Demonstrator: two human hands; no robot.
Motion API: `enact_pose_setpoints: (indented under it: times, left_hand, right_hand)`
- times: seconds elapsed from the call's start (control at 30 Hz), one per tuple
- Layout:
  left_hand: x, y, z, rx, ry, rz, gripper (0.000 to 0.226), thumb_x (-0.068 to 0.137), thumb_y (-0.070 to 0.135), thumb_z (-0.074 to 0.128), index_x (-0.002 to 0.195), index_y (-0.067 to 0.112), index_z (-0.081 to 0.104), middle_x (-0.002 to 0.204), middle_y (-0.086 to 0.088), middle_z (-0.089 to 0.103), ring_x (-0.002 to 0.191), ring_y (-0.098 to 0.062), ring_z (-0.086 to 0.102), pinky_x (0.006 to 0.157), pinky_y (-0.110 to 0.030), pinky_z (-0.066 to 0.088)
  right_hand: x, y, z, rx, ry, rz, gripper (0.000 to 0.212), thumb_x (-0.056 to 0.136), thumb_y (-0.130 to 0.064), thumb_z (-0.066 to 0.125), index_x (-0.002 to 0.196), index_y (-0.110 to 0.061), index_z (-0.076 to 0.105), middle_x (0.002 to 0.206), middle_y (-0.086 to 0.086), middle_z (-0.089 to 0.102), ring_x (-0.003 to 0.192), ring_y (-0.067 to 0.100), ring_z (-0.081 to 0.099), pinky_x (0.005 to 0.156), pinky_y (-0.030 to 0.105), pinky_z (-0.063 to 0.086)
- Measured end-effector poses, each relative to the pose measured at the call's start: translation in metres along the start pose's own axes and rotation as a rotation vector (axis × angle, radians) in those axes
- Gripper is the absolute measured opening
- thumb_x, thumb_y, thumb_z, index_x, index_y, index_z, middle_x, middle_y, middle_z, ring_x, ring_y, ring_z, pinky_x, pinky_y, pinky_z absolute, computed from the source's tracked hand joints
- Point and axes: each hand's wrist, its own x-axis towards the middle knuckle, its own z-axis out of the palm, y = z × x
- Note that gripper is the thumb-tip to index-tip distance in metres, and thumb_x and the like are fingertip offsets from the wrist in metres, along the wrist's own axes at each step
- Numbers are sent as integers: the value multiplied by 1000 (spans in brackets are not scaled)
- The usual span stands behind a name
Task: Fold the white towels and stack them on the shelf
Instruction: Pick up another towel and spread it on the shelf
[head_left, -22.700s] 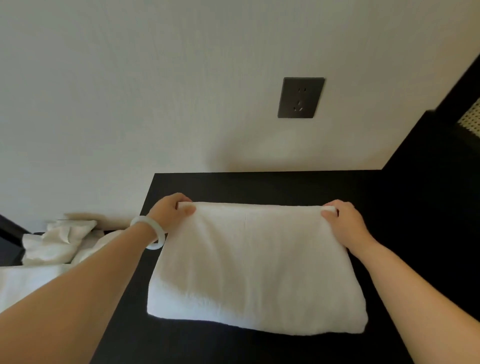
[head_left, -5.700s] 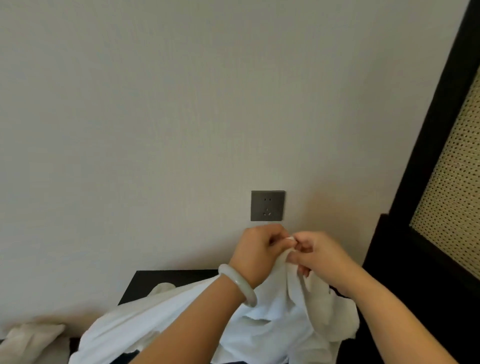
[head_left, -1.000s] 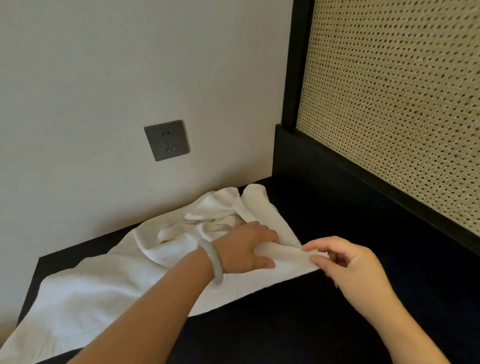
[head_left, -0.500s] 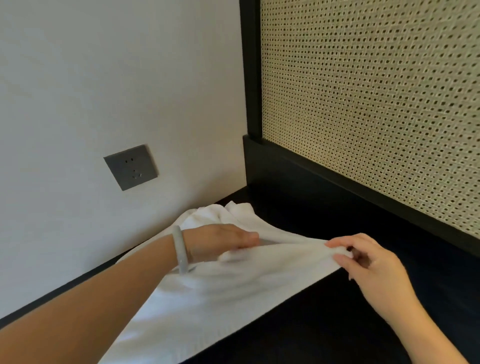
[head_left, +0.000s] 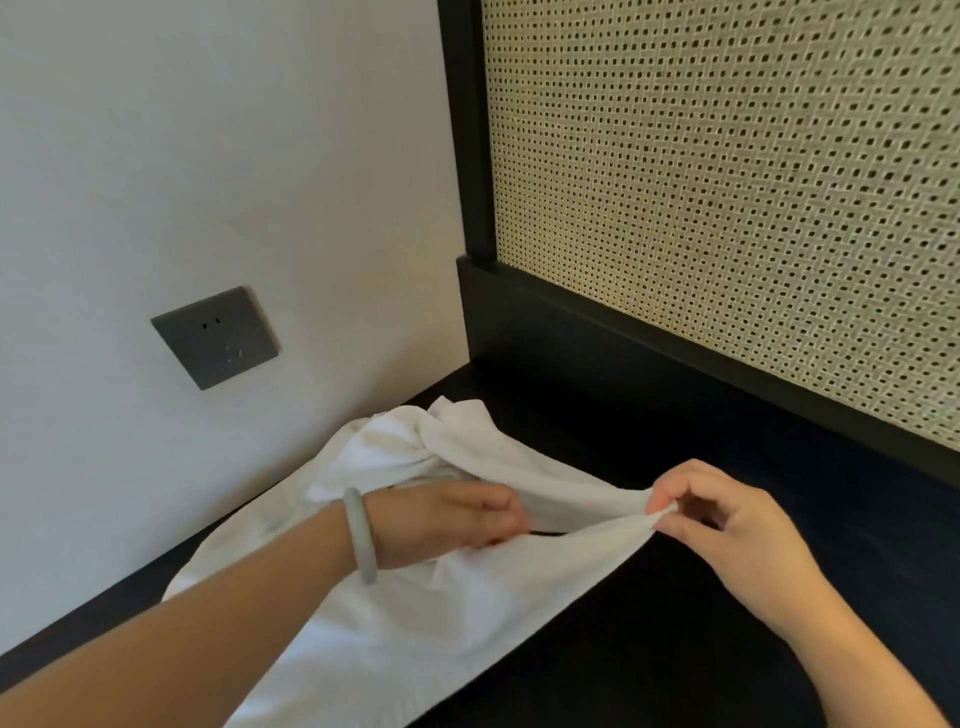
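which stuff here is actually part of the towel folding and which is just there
Part of the job:
- white towel, unfolded on the black shelf top
- left hand, gripping the towel's edge
- right hand, pinching its corner

Just there:
- grey wall socket
- woven cane panel
- pale bracelet on the left wrist

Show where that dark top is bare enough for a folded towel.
Bare: dark top between the towel and the cane panel; also near strip below the right hand. Crowded: along the wall, covered by towel and left hand.
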Motion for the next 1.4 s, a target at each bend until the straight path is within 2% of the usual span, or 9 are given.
enact_pose_setpoints:
  times: [0.2, 0.33, 0.4, 0.5, 0.67, 0.77, 0.9, 1.13, 1.4]
  left_hand:
    - [2, 0, -25, 175, 39, -44, 14, 90, 19, 70, 82, 18, 59, 82, 6, 60, 79, -9, 57, 77, -24, 48]
    - [-7, -4, -60, 368, 101, -209, 24, 80, 39, 78, 97, 25, 69, 97, 12, 69, 96, -8, 63, 87, -27, 52]
    - [-13, -6, -79, 656, 109, -313, 19, 77, 56, 73, 85, 41, 66, 95, 14, 66, 99, -11, 59, 88, -30, 50]
    - [-23, -11, -112, 897, 166, -459, 43, 83, 64, 61, 68, 26, 46, 79, 6, 51, 88, -18, 45, 80, -32, 39]
    - [-20, -27, -131, 927, 351, -453, 11, 94, 21, 51, 88, 16, 59, 84, 5, 52, 82, -19, 50, 62, -23, 34]
    - [-4, -41, -123, 883, 505, -365, 24, 93, 3, 45, 107, 8, 64, 111, -4, 58, 103, -26, 55, 82, -30, 44]
    - [3, -56, -123, 847, 534, -263, 26, 100, 20, 53, 121, 12, 67, 152, -2, 34, 142, -25, 28, 112, -29, 24]
    - [4, -65, -126, 603, 702, -204, 10, 90, 26, 68, 99, 23, 66, 101, 6, 59, 90, -11, 54, 72, -17, 38]
    - [-92, -11, -132, 661, 1092, -163, 26, 81, 16, 77, 73, 22, 53, 84, 2, 57, 77, -19, 54, 65, -25, 39]
  right_hand:
    - [0, 6, -3, 42, 86, 53, 37, 80, 0, 75, 72, -36, 71, 85, -7, 65, 73, 13, 58, 66, 19, 48]
    - [7, 7, 8, -14, 133, 80, 30, 81, -2, 75, 76, -31, 72, 85, -13, 64, 74, 9, 59, 68, 23, 48]
    - [11, 11, 10, -27, 190, 126, 25, 81, -3, 75, 78, -28, 71, 83, -14, 63, 73, 9, 58, 68, 27, 47]
    - [13, 19, 7, -10, 270, 195, 24, 81, -5, 76, 79, -29, 71, 80, -9, 65, 74, 14, 61, 68, 29, 47]
    - [16, 20, 18, -32, 256, 241, 23, 82, -7, 75, 81, -30, 70, 83, -6, 64, 75, 19, 61, 66, 27, 44]
    - [20, 21, 20, -29, 266, 256, 23, 83, -7, 74, 82, -30, 70, 82, -4, 63, 74, 20, 60, 65, 28, 43]
    - [22, 26, 16, -21, 282, 279, 23, 83, -7, 75, 84, -30, 70, 80, 1, 63, 73, 22, 60, 64, 28, 42]
    - [21, 26, 14, 10, 259, 301, 23, 83, -5, 74, 85, -28, 70, 82, 2, 66, 75, 23, 62, 66, 31, 46]
    - [73, -30, 11, 111, 381, 135, 22, 82, -16, 78, 82, -37, 73, 69, -3, 66, 65, 16, 64, 60, 31, 52]
